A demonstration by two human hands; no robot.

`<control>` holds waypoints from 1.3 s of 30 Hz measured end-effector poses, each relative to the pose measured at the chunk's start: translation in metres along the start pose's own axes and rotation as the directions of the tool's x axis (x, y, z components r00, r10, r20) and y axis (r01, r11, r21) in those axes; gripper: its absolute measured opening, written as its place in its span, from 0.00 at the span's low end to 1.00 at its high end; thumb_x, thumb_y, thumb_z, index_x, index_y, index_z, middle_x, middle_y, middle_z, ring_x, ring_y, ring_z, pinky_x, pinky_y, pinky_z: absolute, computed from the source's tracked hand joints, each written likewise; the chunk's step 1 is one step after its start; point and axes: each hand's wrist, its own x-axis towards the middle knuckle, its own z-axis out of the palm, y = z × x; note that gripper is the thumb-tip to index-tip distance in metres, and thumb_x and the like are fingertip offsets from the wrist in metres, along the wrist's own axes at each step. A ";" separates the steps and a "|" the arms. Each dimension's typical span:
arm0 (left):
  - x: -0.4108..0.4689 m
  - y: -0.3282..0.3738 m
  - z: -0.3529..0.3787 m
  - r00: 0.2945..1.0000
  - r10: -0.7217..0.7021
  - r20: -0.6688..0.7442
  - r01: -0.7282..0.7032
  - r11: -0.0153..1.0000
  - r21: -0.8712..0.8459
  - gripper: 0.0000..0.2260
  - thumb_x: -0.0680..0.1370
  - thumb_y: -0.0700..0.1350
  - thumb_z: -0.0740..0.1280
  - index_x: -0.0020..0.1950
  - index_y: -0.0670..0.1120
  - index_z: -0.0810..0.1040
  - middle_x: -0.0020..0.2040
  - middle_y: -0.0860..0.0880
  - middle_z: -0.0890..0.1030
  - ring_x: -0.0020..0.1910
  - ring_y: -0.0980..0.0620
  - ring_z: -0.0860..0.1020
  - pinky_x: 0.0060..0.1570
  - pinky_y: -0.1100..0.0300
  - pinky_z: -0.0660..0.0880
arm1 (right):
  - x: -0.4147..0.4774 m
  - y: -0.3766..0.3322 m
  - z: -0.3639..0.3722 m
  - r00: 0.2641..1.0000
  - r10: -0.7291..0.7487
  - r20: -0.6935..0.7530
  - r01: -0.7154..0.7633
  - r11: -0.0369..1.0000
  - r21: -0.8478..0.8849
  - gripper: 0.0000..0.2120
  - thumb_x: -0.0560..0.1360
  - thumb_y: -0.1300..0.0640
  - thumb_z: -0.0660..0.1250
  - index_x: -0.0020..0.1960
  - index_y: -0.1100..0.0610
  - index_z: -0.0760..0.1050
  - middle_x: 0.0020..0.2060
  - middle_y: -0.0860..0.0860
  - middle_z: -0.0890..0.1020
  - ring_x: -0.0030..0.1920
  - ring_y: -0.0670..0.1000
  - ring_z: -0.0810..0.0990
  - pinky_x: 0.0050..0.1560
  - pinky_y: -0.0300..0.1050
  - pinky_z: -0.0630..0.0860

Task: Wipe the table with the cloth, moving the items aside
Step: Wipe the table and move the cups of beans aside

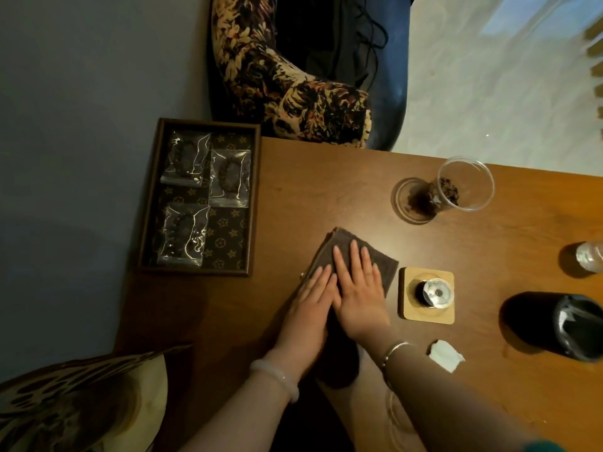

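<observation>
Brown cloth [359,256] on table [326,190], under left hand [310,308] and right hand [359,288], fingers flat, pressing.

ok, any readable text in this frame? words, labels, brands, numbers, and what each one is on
No readable text anywhere in the head view.
tray lining: repeated gold star and flower motifs, no letters legible.
clear bags: no label visible.
black container: no marking visible.
paper scrap: blank.
</observation>
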 end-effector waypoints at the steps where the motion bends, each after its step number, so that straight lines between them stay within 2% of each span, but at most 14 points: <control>1: 0.015 0.004 -0.002 1.000 0.009 -0.010 -0.009 1.000 -0.003 0.30 0.81 0.35 0.54 0.79 0.50 0.47 0.79 0.55 0.43 0.76 0.59 0.40 0.76 0.56 0.45 | 0.012 0.006 -0.005 1.000 0.019 -0.009 -0.019 1.000 -0.011 0.31 0.77 0.41 0.36 0.78 0.44 0.32 0.77 0.51 0.33 0.77 0.53 0.31 0.76 0.52 0.34; 4: 0.059 0.012 -0.016 1.000 0.014 -0.020 -0.015 0.997 -0.072 0.29 0.80 0.35 0.56 0.79 0.49 0.50 0.79 0.52 0.48 0.77 0.57 0.44 0.76 0.54 0.48 | 0.053 0.015 -0.019 0.996 0.070 -0.047 -0.072 0.996 -0.047 0.32 0.78 0.43 0.40 0.79 0.47 0.33 0.78 0.53 0.35 0.78 0.55 0.33 0.77 0.56 0.37; 6: 0.090 0.013 -0.032 0.999 0.002 -0.039 -0.007 0.994 -0.110 0.29 0.80 0.34 0.56 0.78 0.49 0.52 0.79 0.51 0.52 0.77 0.55 0.48 0.76 0.54 0.49 | 0.084 0.018 -0.030 0.994 0.097 -0.042 -0.099 0.994 -0.048 0.31 0.80 0.44 0.42 0.79 0.47 0.34 0.78 0.53 0.34 0.78 0.55 0.32 0.76 0.55 0.35; 10: 0.137 0.003 -0.060 0.985 0.041 -0.165 -0.043 0.999 -0.012 0.26 0.78 0.36 0.58 0.76 0.49 0.61 0.76 0.50 0.63 0.75 0.53 0.59 0.75 0.51 0.50 | 0.131 0.006 -0.051 0.994 0.107 -0.005 -0.107 0.994 -0.006 0.30 0.82 0.43 0.42 0.79 0.46 0.33 0.78 0.52 0.32 0.77 0.55 0.30 0.74 0.56 0.31; 15: 0.162 -0.022 -0.082 0.937 -0.053 -0.345 0.078 0.995 0.059 0.23 0.75 0.36 0.65 0.70 0.47 0.71 0.71 0.50 0.71 0.71 0.52 0.66 0.74 0.55 0.47 | 0.177 -0.018 -0.070 0.997 -0.080 -0.006 0.080 0.996 -0.051 0.30 0.82 0.44 0.44 0.79 0.46 0.34 0.78 0.52 0.33 0.77 0.55 0.31 0.75 0.58 0.33; 19: 0.163 -0.026 -0.083 0.877 -0.177 -0.448 0.214 0.976 0.032 0.22 0.73 0.36 0.68 0.67 0.46 0.74 0.68 0.49 0.73 0.68 0.48 0.68 0.75 0.51 0.51 | 0.191 -0.024 -0.075 0.969 -0.247 -0.018 0.244 0.964 -0.110 0.31 0.81 0.44 0.47 0.80 0.46 0.38 0.79 0.52 0.36 0.78 0.55 0.34 0.76 0.57 0.36; 22: 0.161 -0.017 -0.076 0.885 -0.194 -0.423 0.223 0.975 0.021 0.22 0.73 0.35 0.68 0.67 0.44 0.74 0.68 0.47 0.73 0.69 0.46 0.68 0.74 0.52 0.54 | 0.183 -0.010 -0.074 0.956 -0.294 -0.007 0.291 0.951 -0.104 0.31 0.81 0.43 0.48 0.80 0.45 0.38 0.79 0.51 0.37 0.78 0.55 0.35 0.76 0.56 0.36; 25: 0.164 0.009 -0.066 0.912 -0.166 -0.375 0.181 0.984 0.003 0.22 0.74 0.34 0.65 0.68 0.43 0.73 0.69 0.46 0.71 0.69 0.46 0.65 0.69 0.59 0.58 | 0.168 0.013 -0.074 0.979 -0.202 -0.036 0.199 0.978 -0.059 0.31 0.82 0.43 0.47 0.80 0.45 0.38 0.79 0.51 0.36 0.78 0.54 0.33 0.76 0.56 0.36; 28: 0.169 0.036 -0.052 0.944 -0.103 -0.315 0.111 0.994 0.005 0.20 0.75 0.35 0.64 0.68 0.43 0.73 0.70 0.47 0.70 0.68 0.48 0.65 0.66 0.63 0.57 | 0.148 0.044 -0.076 0.992 -0.123 -0.031 0.122 0.992 -0.038 0.30 0.82 0.43 0.46 0.79 0.44 0.36 0.78 0.50 0.34 0.77 0.54 0.32 0.75 0.55 0.34; 32: 0.168 0.060 -0.034 0.959 -0.088 -0.268 0.100 0.994 0.033 0.23 0.74 0.35 0.68 0.68 0.45 0.72 0.70 0.49 0.69 0.70 0.49 0.64 0.70 0.57 0.60 | 0.130 0.072 -0.087 0.993 -0.100 0.056 0.101 0.995 -0.022 0.30 0.83 0.46 0.47 0.79 0.45 0.35 0.78 0.51 0.33 0.77 0.54 0.31 0.75 0.56 0.34; 35: 0.159 0.065 -0.025 0.962 -0.146 -0.231 0.157 0.987 0.028 0.24 0.73 0.38 0.71 0.69 0.45 0.72 0.71 0.48 0.69 0.71 0.47 0.64 0.71 0.52 0.62 | 0.115 0.069 -0.099 0.989 -0.141 0.048 0.140 0.990 0.019 0.34 0.82 0.54 0.55 0.81 0.50 0.40 0.79 0.54 0.39 0.79 0.56 0.38 0.76 0.54 0.40; 37: 0.154 0.067 -0.024 0.967 -0.161 -0.196 0.171 0.985 0.033 0.24 0.73 0.41 0.72 0.68 0.45 0.72 0.69 0.48 0.70 0.71 0.45 0.65 0.71 0.50 0.61 | 0.101 0.065 -0.108 0.986 -0.145 -0.077 0.155 0.979 0.136 0.35 0.79 0.63 0.61 0.81 0.56 0.47 0.80 0.55 0.48 0.79 0.55 0.47 0.77 0.48 0.45; 39: 0.150 0.069 -0.025 0.972 -0.161 -0.170 0.171 0.984 0.046 0.23 0.73 0.43 0.72 0.67 0.46 0.72 0.68 0.48 0.71 0.69 0.46 0.66 0.71 0.52 0.61 | 0.085 0.064 -0.118 0.969 -0.148 -0.199 0.192 0.954 0.228 0.32 0.80 0.65 0.60 0.80 0.58 0.51 0.79 0.56 0.56 0.78 0.54 0.54 0.76 0.46 0.52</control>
